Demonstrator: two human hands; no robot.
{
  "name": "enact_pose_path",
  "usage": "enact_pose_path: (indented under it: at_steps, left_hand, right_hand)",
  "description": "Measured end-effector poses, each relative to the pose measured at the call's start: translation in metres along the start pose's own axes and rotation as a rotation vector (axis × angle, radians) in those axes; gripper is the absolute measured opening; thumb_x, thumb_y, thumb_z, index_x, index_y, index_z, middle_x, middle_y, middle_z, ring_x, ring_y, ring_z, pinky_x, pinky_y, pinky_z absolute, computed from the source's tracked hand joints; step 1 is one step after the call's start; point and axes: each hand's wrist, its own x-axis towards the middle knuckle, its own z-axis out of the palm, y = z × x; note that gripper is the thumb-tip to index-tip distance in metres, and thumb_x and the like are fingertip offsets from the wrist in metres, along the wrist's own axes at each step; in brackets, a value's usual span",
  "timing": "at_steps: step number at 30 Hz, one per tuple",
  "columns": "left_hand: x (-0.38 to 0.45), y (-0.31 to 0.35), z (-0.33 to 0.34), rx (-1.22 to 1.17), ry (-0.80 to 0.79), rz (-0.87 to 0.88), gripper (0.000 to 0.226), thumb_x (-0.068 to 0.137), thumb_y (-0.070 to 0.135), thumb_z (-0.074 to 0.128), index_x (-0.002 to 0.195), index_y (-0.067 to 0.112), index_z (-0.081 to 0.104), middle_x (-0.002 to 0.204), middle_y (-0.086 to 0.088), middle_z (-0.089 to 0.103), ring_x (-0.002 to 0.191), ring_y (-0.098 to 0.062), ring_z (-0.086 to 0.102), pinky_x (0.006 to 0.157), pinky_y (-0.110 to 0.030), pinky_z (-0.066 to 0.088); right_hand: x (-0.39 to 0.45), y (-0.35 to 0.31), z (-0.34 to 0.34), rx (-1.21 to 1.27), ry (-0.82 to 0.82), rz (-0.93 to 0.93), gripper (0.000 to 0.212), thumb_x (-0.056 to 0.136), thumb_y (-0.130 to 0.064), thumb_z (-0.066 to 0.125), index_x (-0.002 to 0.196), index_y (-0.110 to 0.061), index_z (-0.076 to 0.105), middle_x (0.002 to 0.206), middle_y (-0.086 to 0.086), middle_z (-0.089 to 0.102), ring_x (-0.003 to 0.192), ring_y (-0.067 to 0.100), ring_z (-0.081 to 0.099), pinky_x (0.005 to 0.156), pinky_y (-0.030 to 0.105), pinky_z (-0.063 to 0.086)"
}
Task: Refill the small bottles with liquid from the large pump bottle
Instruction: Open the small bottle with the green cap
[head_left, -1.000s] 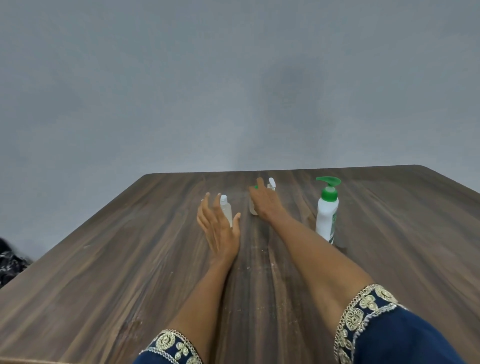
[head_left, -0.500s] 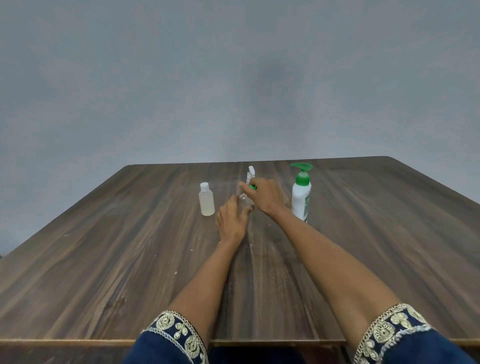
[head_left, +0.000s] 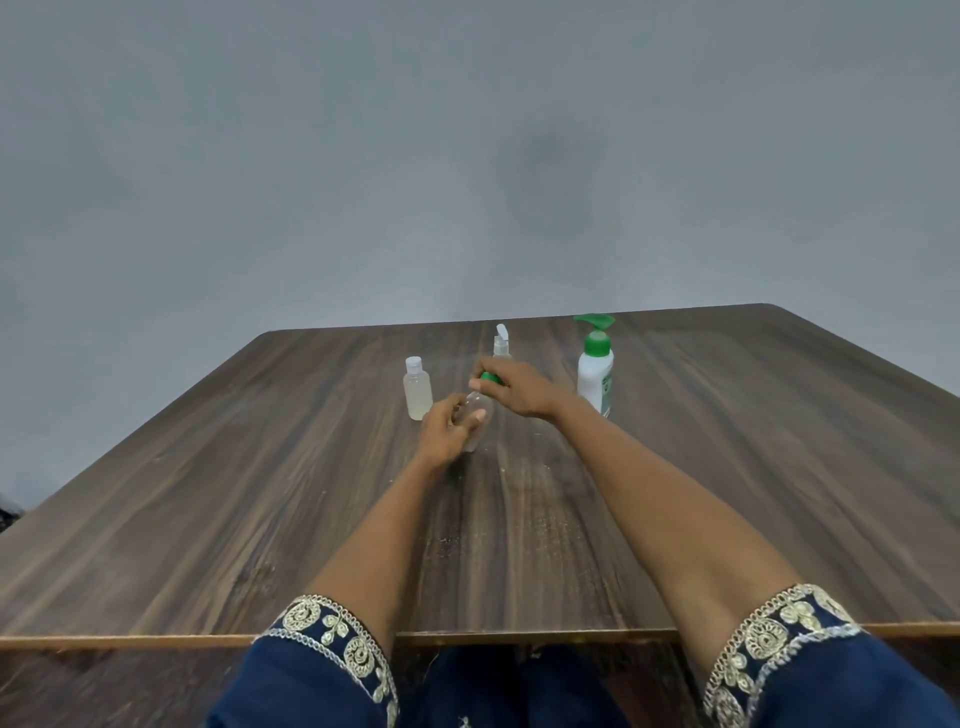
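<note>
A small clear bottle (head_left: 477, 410) with a green cap (head_left: 490, 378) stands in the middle of the wooden table (head_left: 260, 493). My left hand (head_left: 448, 429) grips its body from the near side. My right hand (head_left: 519, 389) pinches the green cap from above. Just left of them stands a second small bottle (head_left: 417, 389) with a white cap and pale liquid. Behind my right hand a third small clear bottle (head_left: 501, 345) shows its open white flip top. The large white pump bottle (head_left: 595, 374) with a green pump stands to the right, untouched.
The table's near edge (head_left: 156, 640) runs across the bottom of the view, with my blue embroidered sleeves (head_left: 332, 670) over it. A plain grey wall (head_left: 467, 156) rises behind the far edge. A dark object (head_left: 6, 512) peeks in at the left.
The bottles have drawn nearer in the view. My left hand left the white-capped bottle, moved right and took hold of the green-capped bottle's body. My right hand stays on its cap.
</note>
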Motion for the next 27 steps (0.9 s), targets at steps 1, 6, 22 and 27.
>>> enact_pose_path:
  at_steps: [1, 6, 22, 27]
  left_hand:
    - [0.000, -0.001, 0.001, 0.012, 0.029, -0.013, 0.022, 0.088, 0.016, 0.061, 0.104, 0.001, 0.059, 0.083, -0.004, 0.054, 0.076, -0.015, 0.048, 0.063, -0.024, 0.037]
    - [-0.001, 0.005, 0.006, 0.037, 0.159, -0.030, 0.036, 0.089, 0.013, 0.059, 0.123, 0.002, 0.052, 0.103, -0.006, 0.055, 0.094, -0.020, 0.050, 0.086, -0.036, 0.044]
    - [0.007, 0.009, -0.004, 0.011, 0.124, -0.014, 0.021, 0.088, 0.003, 0.058, 0.109, -0.001, 0.060, 0.099, -0.011, 0.063, 0.095, -0.020, 0.058, 0.083, -0.029, 0.046]
    - [0.008, 0.008, -0.002, 0.020, 0.085, -0.015, 0.036, 0.086, 0.004, 0.063, 0.121, 0.002, 0.058, 0.108, -0.004, 0.061, 0.103, -0.015, 0.055, 0.087, -0.024, 0.042]
  right_hand:
    - [0.003, -0.001, 0.000, 0.028, -0.017, -0.014, 0.007, 0.098, -0.013, 0.053, 0.098, -0.009, 0.058, 0.089, -0.009, 0.054, 0.081, 0.002, 0.048, 0.077, 0.023, 0.035]
    - [0.012, -0.029, -0.004, 0.091, 0.103, 0.216, 0.051, 0.096, -0.055, 0.045, 0.122, -0.011, 0.046, 0.116, 0.013, 0.056, 0.088, 0.024, 0.053, 0.081, 0.036, 0.045]
    - [0.020, -0.020, -0.003, -0.115, -0.044, 0.092, 0.047, 0.090, -0.050, 0.059, 0.124, -0.020, 0.049, 0.112, 0.012, 0.055, 0.104, 0.025, 0.049, 0.092, 0.038, 0.040]
    - [0.015, -0.021, -0.004, -0.322, -0.093, 0.127, 0.036, 0.103, -0.037, 0.040, 0.109, -0.007, 0.060, 0.099, 0.008, 0.061, 0.093, 0.025, 0.056, 0.084, 0.036, 0.042]
